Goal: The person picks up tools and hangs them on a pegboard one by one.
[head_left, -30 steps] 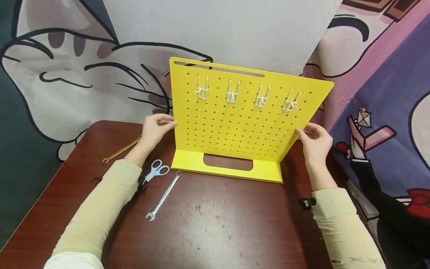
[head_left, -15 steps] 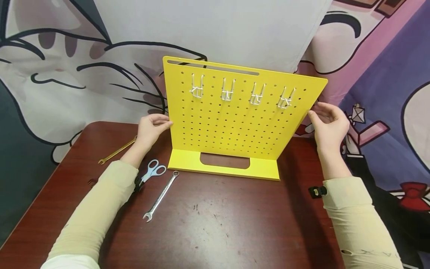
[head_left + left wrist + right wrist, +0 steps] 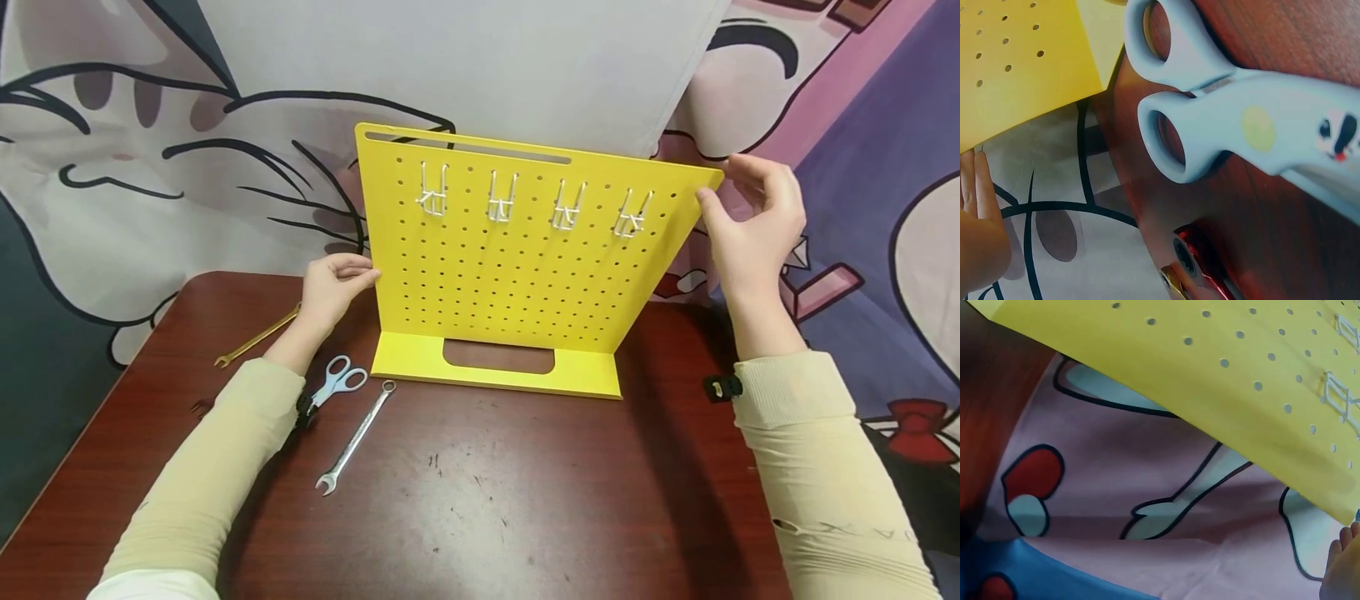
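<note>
Upright on the table stands a yellow pegboard [image 3: 510, 267] with a flat base and several white wire hooks [image 3: 500, 200] in a row near its top. My left hand [image 3: 327, 296] pinches its left edge about halfway up, thumb in front. At the upper right corner my right hand [image 3: 753, 221] grips the edge, thumb on the front and fingers behind. In the left wrist view, the left fingers touch the board's edge beside the hand [image 3: 982, 231]. The right wrist view shows the right hand [image 3: 1342, 569] at the board's corner.
Light-blue scissors [image 3: 339, 379] lie left of the base, near a silver wrench [image 3: 356, 437]. Farther left is a gold wrench [image 3: 257, 337]; a red tool [image 3: 1200, 259] lies beside it. Cartoon-printed cloth [image 3: 262, 192] hangs behind the table [image 3: 465, 492].
My right hand has moved up the board's right edge to the top corner. The left hand keeps its place on the left edge. The whole head view has shifted slightly.
</note>
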The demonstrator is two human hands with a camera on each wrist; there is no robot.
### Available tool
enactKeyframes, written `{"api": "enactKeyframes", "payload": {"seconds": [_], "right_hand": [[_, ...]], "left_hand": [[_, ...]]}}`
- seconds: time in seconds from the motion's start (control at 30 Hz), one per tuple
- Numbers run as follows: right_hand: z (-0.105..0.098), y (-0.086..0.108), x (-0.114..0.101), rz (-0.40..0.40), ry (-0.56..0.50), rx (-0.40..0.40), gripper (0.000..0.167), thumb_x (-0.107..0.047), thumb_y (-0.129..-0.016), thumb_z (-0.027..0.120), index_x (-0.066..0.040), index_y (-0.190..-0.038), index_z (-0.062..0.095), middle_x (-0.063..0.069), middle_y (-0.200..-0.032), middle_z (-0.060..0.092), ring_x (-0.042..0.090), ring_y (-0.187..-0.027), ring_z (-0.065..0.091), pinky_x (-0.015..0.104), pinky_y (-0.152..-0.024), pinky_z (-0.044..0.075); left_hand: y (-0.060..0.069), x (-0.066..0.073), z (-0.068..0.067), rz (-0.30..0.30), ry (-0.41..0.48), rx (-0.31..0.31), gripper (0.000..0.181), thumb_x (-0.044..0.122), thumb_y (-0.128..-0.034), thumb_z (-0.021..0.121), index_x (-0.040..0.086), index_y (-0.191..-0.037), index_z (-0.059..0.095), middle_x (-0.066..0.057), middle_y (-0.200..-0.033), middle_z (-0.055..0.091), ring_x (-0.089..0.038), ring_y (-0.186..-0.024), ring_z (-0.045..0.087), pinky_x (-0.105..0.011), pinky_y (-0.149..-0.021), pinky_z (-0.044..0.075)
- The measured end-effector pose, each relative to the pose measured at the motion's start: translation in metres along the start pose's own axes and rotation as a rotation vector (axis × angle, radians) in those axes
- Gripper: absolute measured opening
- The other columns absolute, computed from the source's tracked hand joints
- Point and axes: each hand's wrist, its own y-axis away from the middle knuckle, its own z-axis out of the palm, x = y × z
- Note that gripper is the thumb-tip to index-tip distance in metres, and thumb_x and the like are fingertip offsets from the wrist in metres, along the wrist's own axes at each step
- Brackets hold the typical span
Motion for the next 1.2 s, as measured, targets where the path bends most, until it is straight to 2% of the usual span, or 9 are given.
{"api": "enactKeyframes", "payload": {"seconds": [0.1,0.3,0.43,0.63,0.7,0.83,0.9,1.07,1.2], "right_hand": [[0.005,-0.005,-0.002,-0.052,0.015,-0.029,0.030,-0.006,-0.089,0.081,-0.008,-0.119,0.078,-0.025,-0.104,0.061,-0.001,-0.111,0.063,0.021,-0.111,0.052],[0.015,-0.012,0.011,-0.154,0.070,-0.072,0.030,-0.011,-0.089,0.082,-0.007,-0.118,0.079,-0.027,-0.109,0.066,-0.007,-0.111,0.058,0.018,-0.108,0.047],[0.020,-0.012,0.016,-0.213,0.107,-0.091,0.029,-0.016,-0.089,0.082,-0.007,-0.117,0.080,-0.024,-0.111,0.070,-0.006,-0.112,0.058,0.019,-0.105,0.043],[0.025,-0.009,0.018,-0.248,0.137,-0.110,0.028,-0.016,-0.091,0.081,-0.006,-0.117,0.080,0.002,-0.111,0.077,-0.010,-0.107,0.053,0.019,-0.100,0.042],[0.026,-0.008,0.019,-0.269,0.135,-0.109,0.027,-0.015,-0.091,0.081,-0.004,-0.117,0.080,0.009,-0.111,0.078,-0.008,-0.107,0.054,0.019,-0.099,0.043],[0.026,-0.008,0.020,-0.287,0.131,-0.106,0.027,-0.013,-0.092,0.082,-0.001,-0.116,0.080,0.019,-0.114,0.078,-0.007,-0.108,0.056,0.019,-0.100,0.043],[0.026,-0.007,0.020,-0.288,0.131,-0.105,0.027,-0.014,-0.092,0.083,-0.002,-0.116,0.080,0.018,-0.114,0.078,-0.009,-0.108,0.054,0.019,-0.100,0.043],[0.026,-0.006,0.019,-0.260,0.132,-0.084,0.027,-0.017,-0.090,0.085,-0.006,-0.114,0.081,0.015,-0.114,0.079,0.004,-0.108,0.061,0.020,-0.100,0.043],[0.026,-0.004,0.020,-0.264,0.149,-0.092,0.028,-0.018,-0.092,0.083,-0.004,-0.116,0.080,0.015,-0.115,0.079,0.018,-0.112,0.063,0.021,-0.101,0.043]], "left_hand": [[0.000,-0.001,0.000,0.001,0.007,0.004,0.031,0.014,-0.0981,0.078,-0.007,-0.121,0.074,-0.028,-0.117,0.076,0.018,-0.078,0.064,-0.005,-0.077,0.053],[0.000,-0.002,0.001,0.021,0.012,0.005,0.029,0.012,-0.0975,0.078,-0.007,-0.119,0.075,-0.018,-0.107,0.079,0.017,-0.077,0.065,-0.005,-0.077,0.054],[0.001,0.000,0.002,0.038,0.016,0.007,0.027,0.010,-0.0975,0.077,-0.008,-0.117,0.075,-0.019,-0.106,0.079,0.017,-0.077,0.065,-0.005,-0.076,0.054],[0.002,0.001,0.002,0.031,0.018,0.014,0.027,0.011,-0.0981,0.077,-0.008,-0.117,0.075,-0.027,-0.112,0.077,0.017,-0.079,0.065,-0.005,-0.077,0.054],[0.003,0.001,0.000,0.032,0.024,0.013,0.027,0.011,-0.0979,0.077,-0.007,-0.118,0.075,-0.026,-0.111,0.077,0.017,-0.079,0.065,-0.005,-0.078,0.054],[0.003,0.001,-0.003,0.040,0.039,-0.007,0.028,0.011,-0.0977,0.078,-0.007,-0.119,0.074,-0.008,-0.103,0.079,0.016,-0.081,0.067,-0.006,-0.080,0.054],[0.003,0.001,-0.006,0.040,0.036,-0.022,0.028,0.012,-0.0979,0.078,-0.006,-0.119,0.074,0.001,-0.099,0.080,0.016,-0.081,0.067,-0.006,-0.079,0.054],[0.004,-0.005,-0.019,0.058,0.002,-0.064,0.027,0.015,-0.0988,0.077,-0.004,-0.118,0.076,0.007,-0.096,0.082,0.014,-0.080,0.069,-0.007,-0.077,0.055],[0.008,-0.018,-0.037,0.083,-0.093,-0.080,0.026,0.016,-0.0983,0.078,-0.002,-0.116,0.078,0.007,-0.095,0.082,0.015,-0.078,0.067,-0.007,-0.073,0.054]]}}
